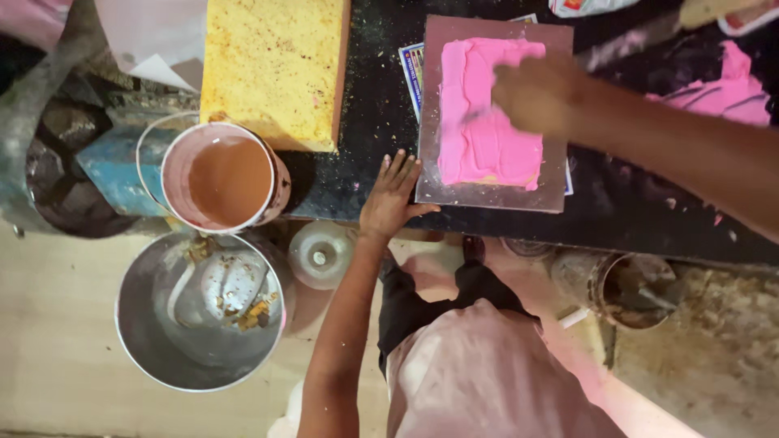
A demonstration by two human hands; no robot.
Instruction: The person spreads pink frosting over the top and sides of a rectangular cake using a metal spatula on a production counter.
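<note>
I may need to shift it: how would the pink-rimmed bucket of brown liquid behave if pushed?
The bucket looks nearly full, so probably heavy and apt to slosh. It seems to sit at the dark worktop edge, perhaps tippy. Its wire handle lies down, so lifting may swing it.

Glossy pink paste, rough yellow sponge

A dark, speckled black worktop runs across the upper part of the view, dusted with crumbs and pale flecks. Below it lies a pale beige stone floor — smooth on the left, rougher and gritty at the far right. The light is warm and dim, with a pinkish cast low down — shadows gather under the worktop's edge.
</note>
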